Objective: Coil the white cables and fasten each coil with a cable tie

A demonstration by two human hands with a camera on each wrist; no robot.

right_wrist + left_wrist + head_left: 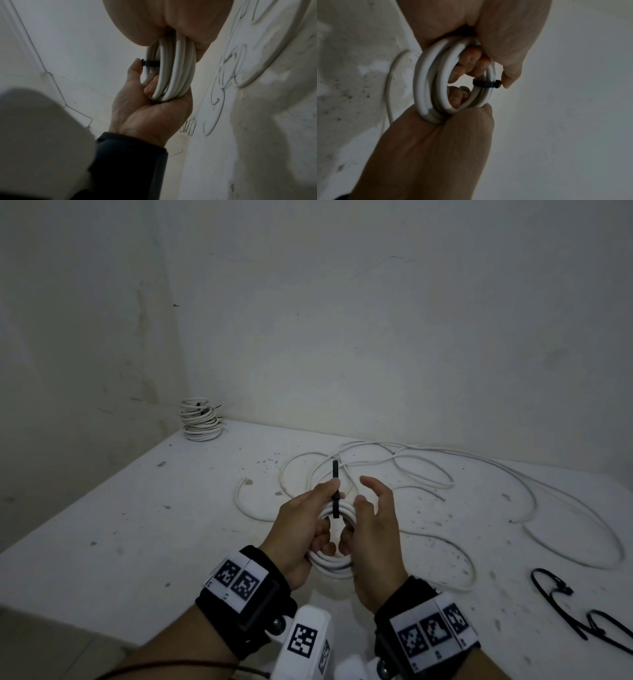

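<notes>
I hold a small white cable coil (329, 564) upright above the table with both hands. A black cable tie (335, 474) is looped around the top of the coil, its tail pointing up. My left hand (317, 517) curls its fingers through the coil (423, 81), and the thumb presses the tie's head (498, 82). My right hand (371, 520) hooks its lower fingers through the coil (175, 74) from the other side, thumb and forefinger lifted off. Loose white cable (428, 470) lies in tangled loops on the table behind.
A stack of tied white coils (200, 421) stands in the far left corner against the wall. Spare black cable ties (561, 590) lie at the near right. The white table (120, 525) ends at a near left edge.
</notes>
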